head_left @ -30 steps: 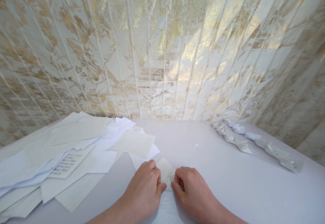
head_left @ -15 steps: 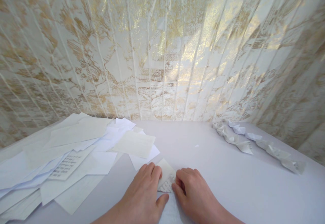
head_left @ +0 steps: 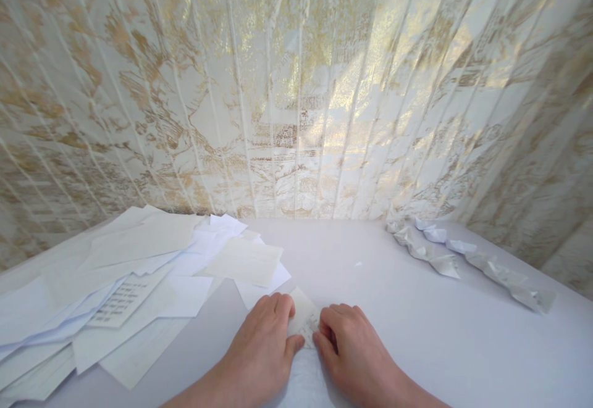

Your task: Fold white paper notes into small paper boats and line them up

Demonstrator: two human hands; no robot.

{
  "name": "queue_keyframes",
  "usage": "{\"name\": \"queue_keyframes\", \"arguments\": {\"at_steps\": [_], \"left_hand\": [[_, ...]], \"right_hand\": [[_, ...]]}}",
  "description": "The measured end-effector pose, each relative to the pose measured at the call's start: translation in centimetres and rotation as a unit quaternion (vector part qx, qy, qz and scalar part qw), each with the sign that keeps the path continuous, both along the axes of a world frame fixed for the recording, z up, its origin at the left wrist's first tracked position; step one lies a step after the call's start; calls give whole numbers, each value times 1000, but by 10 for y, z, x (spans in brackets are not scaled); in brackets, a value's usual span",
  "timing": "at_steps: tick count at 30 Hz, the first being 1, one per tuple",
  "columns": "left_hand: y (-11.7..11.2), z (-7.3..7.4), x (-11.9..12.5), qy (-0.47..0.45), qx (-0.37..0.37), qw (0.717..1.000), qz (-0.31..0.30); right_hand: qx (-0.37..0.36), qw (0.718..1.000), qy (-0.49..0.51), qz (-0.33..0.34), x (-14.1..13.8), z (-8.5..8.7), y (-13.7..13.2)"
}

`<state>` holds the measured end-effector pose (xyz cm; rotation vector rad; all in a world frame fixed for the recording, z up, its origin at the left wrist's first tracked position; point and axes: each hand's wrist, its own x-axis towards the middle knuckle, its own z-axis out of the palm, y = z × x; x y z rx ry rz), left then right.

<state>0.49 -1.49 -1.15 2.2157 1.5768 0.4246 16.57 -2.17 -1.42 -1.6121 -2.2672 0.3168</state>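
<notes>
A small piece of folded paper [head_left: 303, 310] with printed text near its lower edge lies on the table at the front, between my hands. On its left side, my left hand [head_left: 259, 346] has curled fingers, with the thumb pressed at the lower edge. From the right, my right hand [head_left: 354, 343] pinches the paper's other side between thumb and bent fingers. Both hands cover the paper's side parts, so only its pointed top and a middle strip show.
Many loose paper sheets [head_left: 139, 244] are heaped on the left of the white table [head_left: 370, 297]. Rows of folded paper pieces [head_left: 504, 275] stand at the back right. A tiny white scrap [head_left: 358, 264] lies mid-table. Behind hangs a patterned curtain [head_left: 296, 87].
My left thumb has moved up onto the paper's lower edge, covering some of the print. My right hand stays almost where it was.
</notes>
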Motion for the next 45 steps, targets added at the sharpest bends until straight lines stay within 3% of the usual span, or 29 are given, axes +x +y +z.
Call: {"name": "queue_keyframes", "arguments": {"at_steps": [25,34,45], "left_hand": [[0,0,3,13,9,1000,15],[0,2,4,5,6,1000,16],[8,3,-4,-29,-61,998,-9]], "right_hand": [[-23,1000,17,10,4,1,2],[9,998,50,-40,2,-3,2],[-69,997,31,-21,15,8,6]]}}
